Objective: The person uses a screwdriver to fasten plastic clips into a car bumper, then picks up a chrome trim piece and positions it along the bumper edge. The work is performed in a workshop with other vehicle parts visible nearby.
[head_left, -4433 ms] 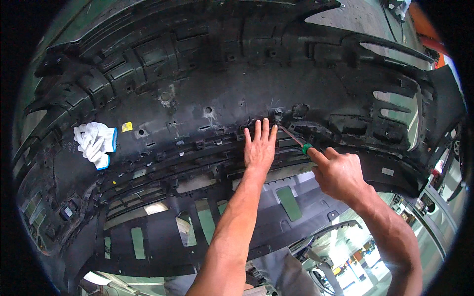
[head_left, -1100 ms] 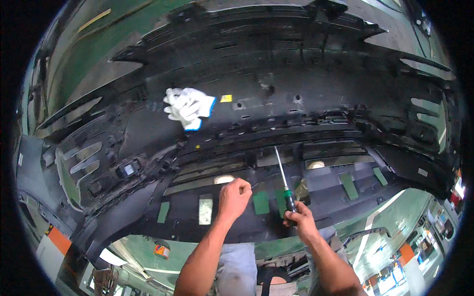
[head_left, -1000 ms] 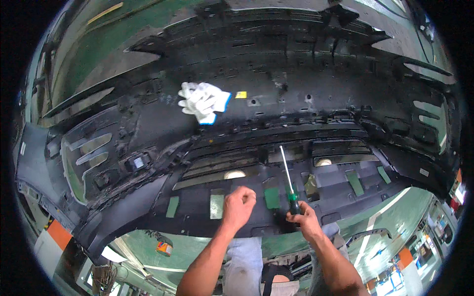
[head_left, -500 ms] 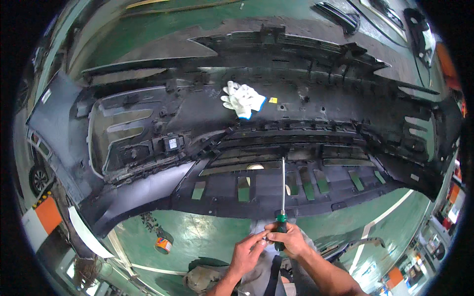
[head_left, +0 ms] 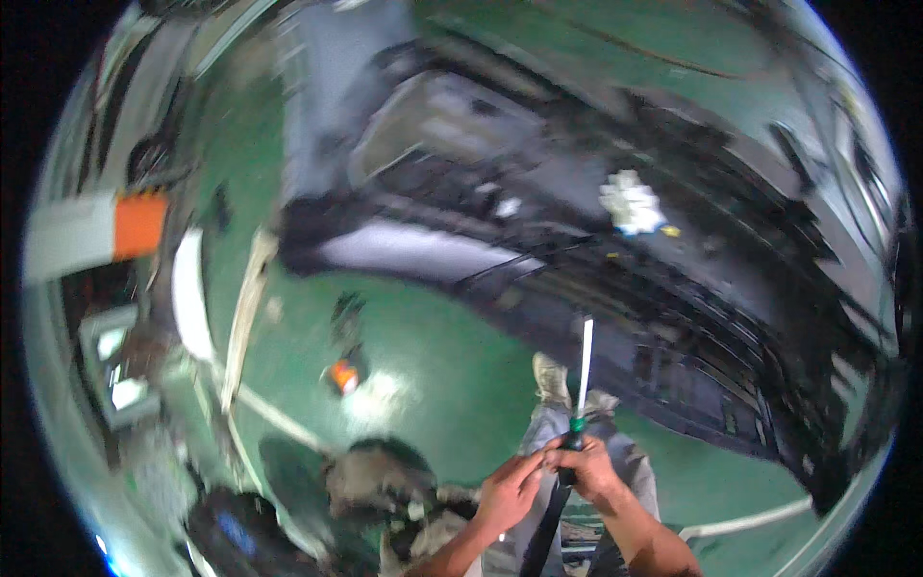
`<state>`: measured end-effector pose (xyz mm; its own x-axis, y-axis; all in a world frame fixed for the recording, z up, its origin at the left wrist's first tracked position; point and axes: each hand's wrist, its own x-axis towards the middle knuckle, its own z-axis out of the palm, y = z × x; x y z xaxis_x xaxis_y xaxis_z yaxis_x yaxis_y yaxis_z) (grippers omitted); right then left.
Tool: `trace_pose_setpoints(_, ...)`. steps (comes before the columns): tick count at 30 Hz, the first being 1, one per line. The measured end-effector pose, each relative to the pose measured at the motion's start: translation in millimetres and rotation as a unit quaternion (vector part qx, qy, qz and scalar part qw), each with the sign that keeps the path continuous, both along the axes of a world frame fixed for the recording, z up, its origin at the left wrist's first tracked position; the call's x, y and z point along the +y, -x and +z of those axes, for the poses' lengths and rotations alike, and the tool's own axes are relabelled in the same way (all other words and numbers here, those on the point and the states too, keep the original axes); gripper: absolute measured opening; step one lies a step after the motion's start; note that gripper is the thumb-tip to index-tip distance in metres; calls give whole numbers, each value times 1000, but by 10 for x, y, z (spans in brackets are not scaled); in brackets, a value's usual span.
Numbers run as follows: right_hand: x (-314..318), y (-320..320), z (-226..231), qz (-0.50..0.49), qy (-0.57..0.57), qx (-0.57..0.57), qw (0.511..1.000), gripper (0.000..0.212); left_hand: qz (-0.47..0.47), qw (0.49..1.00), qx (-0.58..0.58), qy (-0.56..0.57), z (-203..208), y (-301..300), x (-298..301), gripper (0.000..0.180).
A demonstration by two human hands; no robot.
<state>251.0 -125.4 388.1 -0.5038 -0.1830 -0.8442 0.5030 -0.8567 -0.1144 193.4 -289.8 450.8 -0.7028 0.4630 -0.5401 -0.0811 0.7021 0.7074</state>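
Note:
My right hand (head_left: 591, 469) is wrapped around the green and black handle of a screwdriver (head_left: 586, 370), its long pale shaft pointing away from me. Right beside it, my left hand (head_left: 510, 494) has its fingers pinched together, the tips meeting my right thumb. Whatever sits between those fingertips is too small and blurred to make out. Beyond the tool lies a large dark car bumper (head_left: 423, 248), inner side up and slanting across the view. A pair of white work gloves (head_left: 631, 202) rests on it, next to a small yellow tag (head_left: 670, 231).
An orange-labelled can (head_left: 343, 377) stands on the green floor, with small dark pieces (head_left: 348, 315) beside it. A long pale strip (head_left: 247, 322) and a curved white panel (head_left: 192, 296) lie at left. Near my legs are a greyish bundle (head_left: 375, 481) and a black bag (head_left: 240, 534).
The view has swung left, so the bumper now sits slanted toward the right and more floor shows at left. Both hands stay together, the screwdriver still in my right hand.

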Motion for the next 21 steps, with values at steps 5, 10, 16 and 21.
trace_pose_setpoints(5, -467, 195, 93, 111, 26, 68, 991, 21, 56, 996, 65, 20, 211, -162, -619, 34)
trace_pose_setpoints(10, -1124, 453, 78, 234, -19, 94, 968, 20, 139, 988, 58, 44, 304, -164, -1247, 33)
trace_pose_setpoints(16, -1986, 935, -286, 313, -100, 31, 944, 18, 247, 967, 42, 45, -352, 267, -2413, 27)
trace_pose_setpoints(21, -2385, 1485, -1213, 512, -396, 111, 754, 40, 260, 943, -25, 208, -2081, 1139, -3952, 22)
